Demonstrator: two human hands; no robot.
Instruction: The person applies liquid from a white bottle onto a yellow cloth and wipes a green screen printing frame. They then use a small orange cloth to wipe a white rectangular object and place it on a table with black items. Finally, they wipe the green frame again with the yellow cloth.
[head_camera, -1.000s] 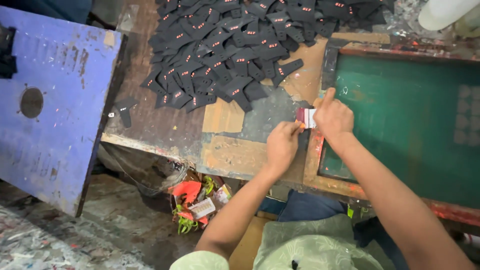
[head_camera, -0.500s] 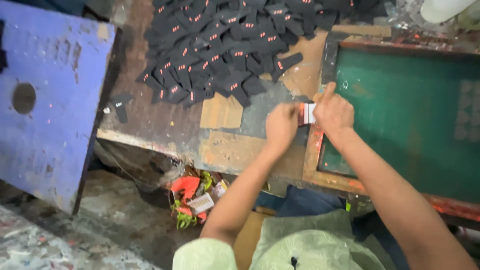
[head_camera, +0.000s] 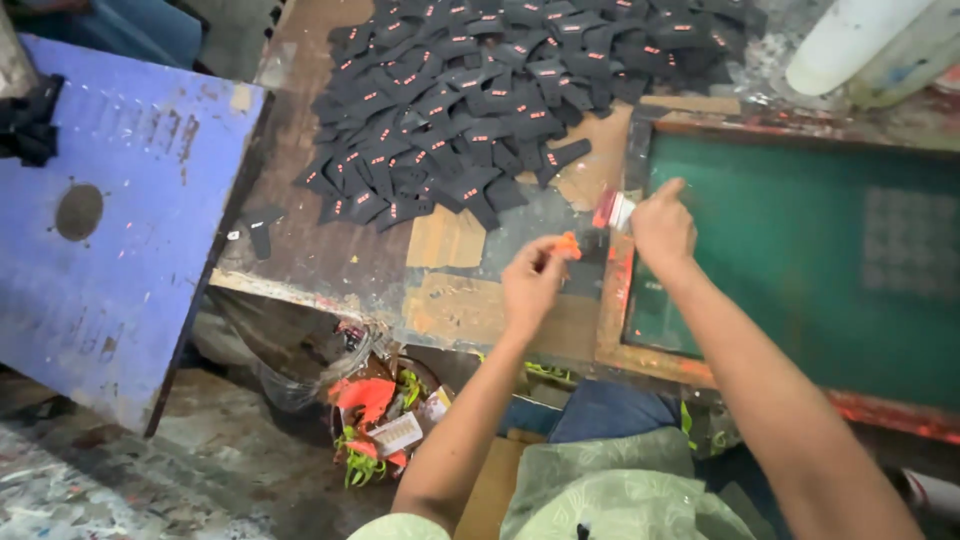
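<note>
We cannot tell what the small orange thing (head_camera: 567, 244) pinched in the left hand (head_camera: 530, 285) is; it is blurred and half covered by fingertips. The right hand (head_camera: 662, 228) hides most of the white and red piece (head_camera: 612, 210) it grips. The green screen frame (head_camera: 800, 270) and white containers (head_camera: 880, 40) run off the picture's edge. The red marks on the black pieces (head_camera: 480, 110) are too small to tell.

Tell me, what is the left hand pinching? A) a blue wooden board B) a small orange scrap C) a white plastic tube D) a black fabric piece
B: the left hand pinches a small orange scrap at its fingertips, above the worn wooden table.
</note>
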